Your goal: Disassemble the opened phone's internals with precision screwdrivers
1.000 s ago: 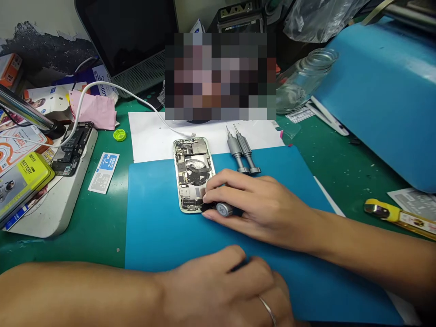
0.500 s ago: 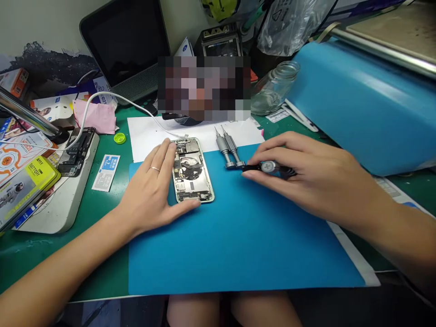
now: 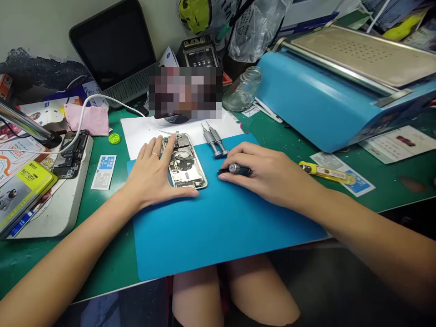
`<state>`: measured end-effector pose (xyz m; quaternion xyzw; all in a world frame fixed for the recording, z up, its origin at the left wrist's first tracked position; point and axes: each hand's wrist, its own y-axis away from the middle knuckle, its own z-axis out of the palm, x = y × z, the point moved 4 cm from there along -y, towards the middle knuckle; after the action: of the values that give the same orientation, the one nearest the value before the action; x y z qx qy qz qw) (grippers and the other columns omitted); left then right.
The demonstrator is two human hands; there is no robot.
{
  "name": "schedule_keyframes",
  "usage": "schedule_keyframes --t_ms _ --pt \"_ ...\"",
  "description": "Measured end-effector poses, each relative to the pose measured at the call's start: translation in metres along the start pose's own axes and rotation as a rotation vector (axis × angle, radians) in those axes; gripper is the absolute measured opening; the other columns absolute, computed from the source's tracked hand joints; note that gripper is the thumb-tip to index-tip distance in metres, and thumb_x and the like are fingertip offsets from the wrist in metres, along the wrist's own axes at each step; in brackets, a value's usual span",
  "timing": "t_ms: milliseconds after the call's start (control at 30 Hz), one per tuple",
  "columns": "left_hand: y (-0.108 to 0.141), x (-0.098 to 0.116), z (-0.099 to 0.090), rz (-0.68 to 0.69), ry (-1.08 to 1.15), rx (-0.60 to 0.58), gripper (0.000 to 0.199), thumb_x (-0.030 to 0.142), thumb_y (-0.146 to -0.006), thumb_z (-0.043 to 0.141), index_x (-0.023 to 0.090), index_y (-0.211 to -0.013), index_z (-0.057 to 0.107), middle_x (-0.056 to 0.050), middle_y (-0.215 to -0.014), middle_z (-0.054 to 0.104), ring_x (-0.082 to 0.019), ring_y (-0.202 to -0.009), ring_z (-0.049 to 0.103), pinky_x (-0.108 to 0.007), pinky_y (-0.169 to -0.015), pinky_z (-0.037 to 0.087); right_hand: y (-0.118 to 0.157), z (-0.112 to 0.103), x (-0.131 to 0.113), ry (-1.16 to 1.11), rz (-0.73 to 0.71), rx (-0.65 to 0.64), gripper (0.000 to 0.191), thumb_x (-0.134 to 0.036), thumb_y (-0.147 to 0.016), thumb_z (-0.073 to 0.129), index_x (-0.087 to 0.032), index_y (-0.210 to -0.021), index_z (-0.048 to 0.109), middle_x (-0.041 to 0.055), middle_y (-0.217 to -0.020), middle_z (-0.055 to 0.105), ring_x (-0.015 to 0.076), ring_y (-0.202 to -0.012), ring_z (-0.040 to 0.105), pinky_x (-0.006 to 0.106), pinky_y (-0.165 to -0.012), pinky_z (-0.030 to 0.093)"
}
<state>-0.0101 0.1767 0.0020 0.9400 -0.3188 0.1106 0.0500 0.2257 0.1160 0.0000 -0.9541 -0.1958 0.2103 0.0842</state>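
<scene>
An opened phone (image 3: 185, 165) with bare inner parts lies on the blue mat (image 3: 190, 227). Spread along its left side is my left hand (image 3: 153, 175), the index finger at the upper left edge and the thumb lying just below the bottom edge. To the right of the phone, my right hand (image 3: 262, 172) pinches a dark screwdriver (image 3: 235, 168) with a round grey end cap, held low over the mat. Two grey screwdrivers (image 3: 214, 140) lie side by side between the phone and that hand, tips pointing away from me.
A blue machine (image 3: 316, 104) with a metal top stands at right, a yellow cutter (image 3: 327, 172) before it. A glass jar (image 3: 242, 91) leans behind the mat. At left, a white box (image 3: 76, 190) bears phone parts, and a white cable (image 3: 112, 95) arches toward the phone.
The view has swung to the right, bringing the blue machine and yellow cutter into sight. My left hand stays by the phone, and my right hand still holds the screwdriver.
</scene>
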Motion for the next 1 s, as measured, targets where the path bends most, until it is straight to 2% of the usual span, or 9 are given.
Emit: schedule_keyframes --t_ms 267,433,600,700,1000 --pt "0.004 -0.002 -0.001 0.046 -0.009 0.033 0.140 0.106 -0.059 0.048 0.022 -0.167 0.017 -0.019 -0.170 0.023 -0.047 -0.159 0.014 -0.063 -0.130 0.010 -0.002 0.004 0.013 -0.033 0.017 -0.037 0.026 -0.045 -0.099 0.058 -0.022 -0.097 0.070 0.0077 -0.107 0.068 0.0251 -0.092 0.069 0.038 -0.077 0.053" --pt "0.005 -0.002 -0.002 0.072 -0.010 0.026 0.138 0.106 -0.059 0.049 0.025 -0.167 0.018 -0.018 -0.170 0.024 -0.047 -0.159 0.014 -0.065 -0.129 0.011 0.000 0.005 0.018 0.000 0.011 0.027 0.029 -0.047 -0.100 0.055 -0.023 -0.098 0.071 0.0082 -0.106 0.069 0.0239 -0.088 0.070 0.035 -0.070 0.051" --pt "0.004 -0.002 -0.002 0.078 -0.025 0.010 0.139 0.105 -0.059 0.049 0.024 -0.167 0.017 -0.019 -0.170 0.023 -0.046 -0.159 0.012 -0.065 -0.130 0.010 0.006 0.008 0.015 0.061 0.017 0.116 0.028 -0.046 -0.100 0.056 -0.022 -0.102 0.071 0.0087 -0.110 0.071 0.0220 -0.086 0.071 0.032 -0.064 0.050" --pt "0.004 -0.003 -0.001 0.088 -0.030 0.009 0.138 0.105 -0.060 0.049 0.024 -0.167 0.017 -0.019 -0.170 0.022 -0.045 -0.160 0.011 -0.064 -0.130 0.010 0.007 0.009 0.011 0.117 0.019 0.120 0.030 -0.045 -0.101 0.053 -0.021 -0.106 0.071 0.0102 -0.114 0.071 0.0229 -0.087 0.071 0.032 -0.064 0.050" --pt "0.005 -0.004 -0.002 0.090 -0.012 0.037 0.139 0.103 -0.057 0.057 0.027 -0.166 0.018 -0.017 -0.171 0.023 -0.047 -0.159 0.012 -0.065 -0.128 0.013 0.009 0.007 0.004 0.106 0.053 0.164 0.030 -0.041 -0.096 0.054 -0.020 -0.110 0.069 0.0107 -0.115 0.072 0.0248 -0.091 0.071 0.035 -0.070 0.052"
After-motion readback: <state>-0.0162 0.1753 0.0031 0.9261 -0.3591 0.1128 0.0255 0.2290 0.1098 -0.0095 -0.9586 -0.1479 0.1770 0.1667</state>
